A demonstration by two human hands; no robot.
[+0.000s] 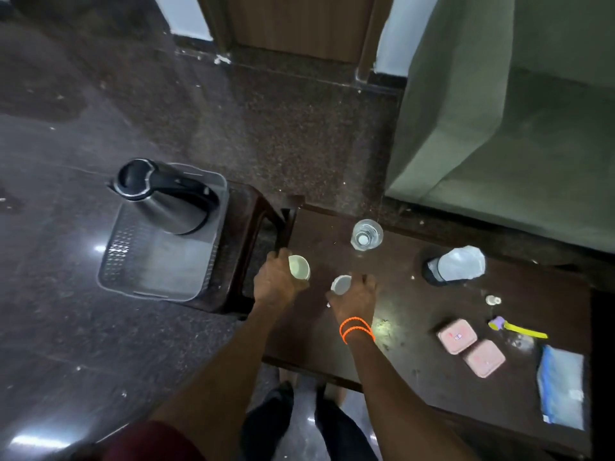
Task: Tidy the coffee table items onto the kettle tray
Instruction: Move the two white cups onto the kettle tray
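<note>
Left hand: our left hand (278, 277) is curled round a small white ceramic cup (299, 267) and holds it at the left end of the dark wooden coffee table (399, 327), its mouth tilted toward the camera.
Right hand: our right hand (356, 296), with two orange bands (356, 329) on the wrist, grips a second small white cup (341, 284) – the fingers wrap it from the right side.
The two cups: they are near each other but apart, both above the table's left part.
Kettle tray: the grey perforated plastic tray (146, 271) sits on a dark brown plastic stool (246, 227) just beside the table's left end; the steel kettle with a black lid and handle (166, 197) stands in its far part.
Clear glass: a clear drinking glass (366, 235) stands upright near the table's far edge, beyond the hands.
Other table items: a crumpled clear plastic bottle (456, 266), two pink square boxes (471, 347) touching each other, a yellow and purple tool (515, 329) and a blue packet (560, 387) lie on the right part – well apart from our hands.
</note>
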